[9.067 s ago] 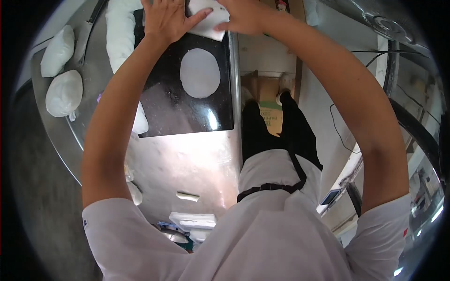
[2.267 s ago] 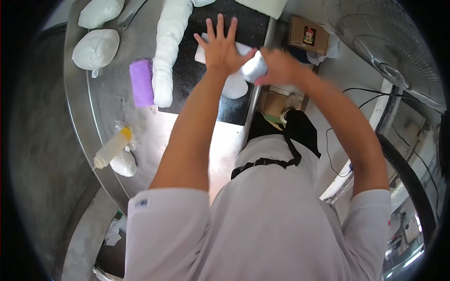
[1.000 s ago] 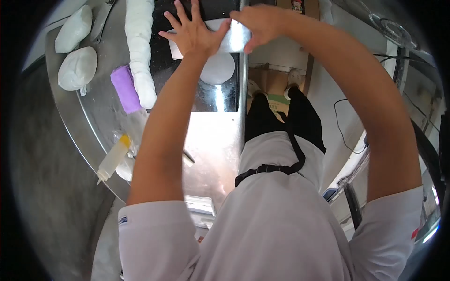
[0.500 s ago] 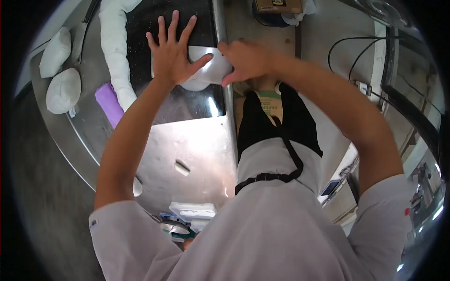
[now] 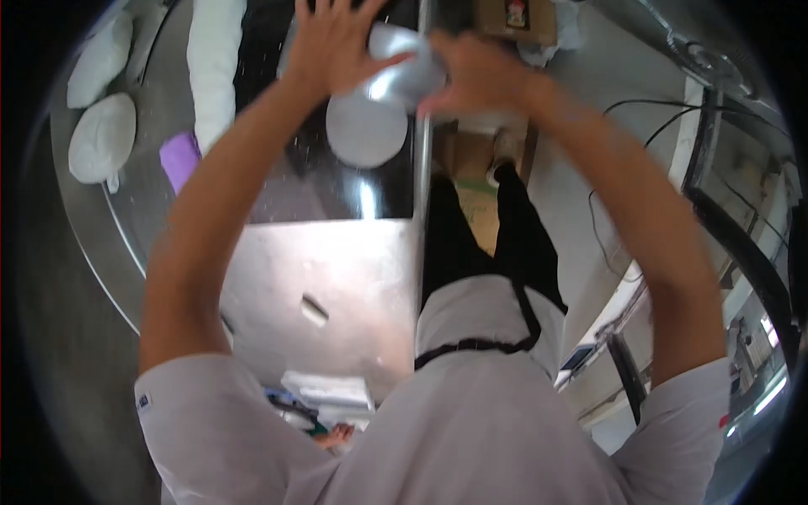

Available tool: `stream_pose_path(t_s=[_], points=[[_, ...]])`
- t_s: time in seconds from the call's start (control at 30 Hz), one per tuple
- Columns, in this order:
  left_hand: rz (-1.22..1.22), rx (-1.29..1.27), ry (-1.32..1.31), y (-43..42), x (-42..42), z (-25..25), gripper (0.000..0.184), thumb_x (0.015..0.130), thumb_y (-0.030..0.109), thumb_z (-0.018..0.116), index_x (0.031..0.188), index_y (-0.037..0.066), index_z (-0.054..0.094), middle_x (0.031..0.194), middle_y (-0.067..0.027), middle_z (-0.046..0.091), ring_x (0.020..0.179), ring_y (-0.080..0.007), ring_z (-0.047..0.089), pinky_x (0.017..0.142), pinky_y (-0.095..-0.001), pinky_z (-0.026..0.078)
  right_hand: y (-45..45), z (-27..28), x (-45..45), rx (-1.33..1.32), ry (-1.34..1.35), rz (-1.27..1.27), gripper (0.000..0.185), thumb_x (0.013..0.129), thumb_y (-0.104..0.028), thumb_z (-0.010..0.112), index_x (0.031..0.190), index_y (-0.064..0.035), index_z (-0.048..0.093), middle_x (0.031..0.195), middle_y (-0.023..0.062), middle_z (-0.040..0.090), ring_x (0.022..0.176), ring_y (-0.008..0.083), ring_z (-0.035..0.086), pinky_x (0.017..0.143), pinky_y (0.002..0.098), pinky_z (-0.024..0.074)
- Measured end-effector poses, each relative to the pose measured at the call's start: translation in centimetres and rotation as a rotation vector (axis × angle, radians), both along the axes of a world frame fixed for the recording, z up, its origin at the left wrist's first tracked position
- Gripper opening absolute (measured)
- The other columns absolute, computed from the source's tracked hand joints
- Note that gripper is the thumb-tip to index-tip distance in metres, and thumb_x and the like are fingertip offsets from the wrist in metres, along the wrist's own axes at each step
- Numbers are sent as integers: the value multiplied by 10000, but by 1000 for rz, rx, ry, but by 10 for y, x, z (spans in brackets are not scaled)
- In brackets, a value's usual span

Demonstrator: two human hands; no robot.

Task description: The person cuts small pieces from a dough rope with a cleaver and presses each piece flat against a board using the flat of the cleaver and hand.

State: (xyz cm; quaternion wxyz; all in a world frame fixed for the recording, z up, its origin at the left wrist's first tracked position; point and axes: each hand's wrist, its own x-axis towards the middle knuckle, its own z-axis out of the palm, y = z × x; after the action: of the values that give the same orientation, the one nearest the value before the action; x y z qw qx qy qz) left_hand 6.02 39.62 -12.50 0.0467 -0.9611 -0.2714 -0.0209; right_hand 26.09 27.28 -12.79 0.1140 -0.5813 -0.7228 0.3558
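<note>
A wide, shiny metal blade (image 5: 408, 63) lies across a black board (image 5: 379, 194) on the steel table. My left hand (image 5: 328, 50) rests over the blade with its fingers spread and its thumb stretched across the metal. At the table's edge, my right hand (image 5: 484, 76) is closed round the blade's right end, blurred by motion. A thin, round white dough sheet (image 5: 366, 135) shows on the board just below the blade, which covers its top edge.
A long white dough roll (image 5: 215, 67) lies left of my left hand, with a purple roll (image 5: 178, 160) beside it. Two white lumps (image 5: 103, 139) and a knife (image 5: 153, 38) sit farther left. Nearer are a small white piece (image 5: 314, 310), a white container (image 5: 328, 389) and another person's hand (image 5: 337, 436).
Both hands and the blade have moved away from my body, partly with a shift of the view. Much more of the round dough sheet shows below the blade, and it looks wider.
</note>
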Motion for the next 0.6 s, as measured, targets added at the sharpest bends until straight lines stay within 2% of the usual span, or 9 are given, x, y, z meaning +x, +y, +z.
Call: stream_pose_path(t_s=[0.03,0.13,0.27,0.37,0.43,0.47,0.53,0.57,0.6], points=[[32,40,21,6,3,7,1093,823,837,537,1643,169,265,1706,-245,131,1578,-458,82,1237,-654,115,18,-16,6,163,-30,43,878,668,-550,910,1258,7,575,1013,270,723,917,443,727,829,492,582],[22,-103,-17,25,7,8,1107,810,824,575,1647,177,250,1707,-241,128,1570,-459,115,1237,-663,117,34,-13,7,-25,-27,-10,879,658,-495,940,1290,4,588,1090,267,709,1050,420,699,926,471,548],[-93,-183,21,-6,5,-1,1098,807,799,602,1644,176,259,1704,-249,136,1562,-465,145,1239,-660,115,-14,-17,-1,13,-120,-19,693,780,-460,872,1276,-49,618,1082,216,731,983,368,737,844,468,593],[-84,46,-227,15,12,-5,1039,860,753,580,1640,150,256,1692,-259,160,1554,-482,154,1239,-655,104,8,-14,8,66,-40,13,786,748,-452,899,1324,-24,579,1082,206,718,1044,367,707,899,450,544],[7,103,-295,28,11,-1,1018,867,711,602,1634,133,264,1686,-262,168,1551,-481,160,1236,-657,113,53,-6,28,439,52,90,594,773,-316,852,1216,9,626,876,223,732,757,399,717,707,456,586],[99,108,-352,28,11,-1,999,874,669,624,1628,116,271,1680,-265,175,1549,-481,167,1233,-659,122,61,8,31,450,43,91,594,773,-316,852,1216,9,626,876,223,732,757,399,717,707,456,586],[-44,-109,-222,10,-19,11,1074,819,590,733,1633,108,225,1701,-202,145,1558,-461,137,1224,-659,160,65,38,8,-210,268,-410,463,848,-248,793,1241,-54,645,887,173,763,691,339,731,656,438,592],[-207,-255,-106,4,-39,21,1134,792,592,767,1644,119,187,1719,-157,122,1568,-448,109,1222,-659,166,56,68,-17,-307,81,-529,447,862,-285,796,1244,-103,651,1056,179,760,878,331,756,786,477,590],[-339,-292,-92,-4,-52,18,943,841,464,760,1615,217,281,1671,-115,260,1515,-376,264,1184,-621,268,43,42,-9,-301,85,-530,447,862,-285,796,1244,-103,651,1056,179,760,878,331,756,786,477,590]])
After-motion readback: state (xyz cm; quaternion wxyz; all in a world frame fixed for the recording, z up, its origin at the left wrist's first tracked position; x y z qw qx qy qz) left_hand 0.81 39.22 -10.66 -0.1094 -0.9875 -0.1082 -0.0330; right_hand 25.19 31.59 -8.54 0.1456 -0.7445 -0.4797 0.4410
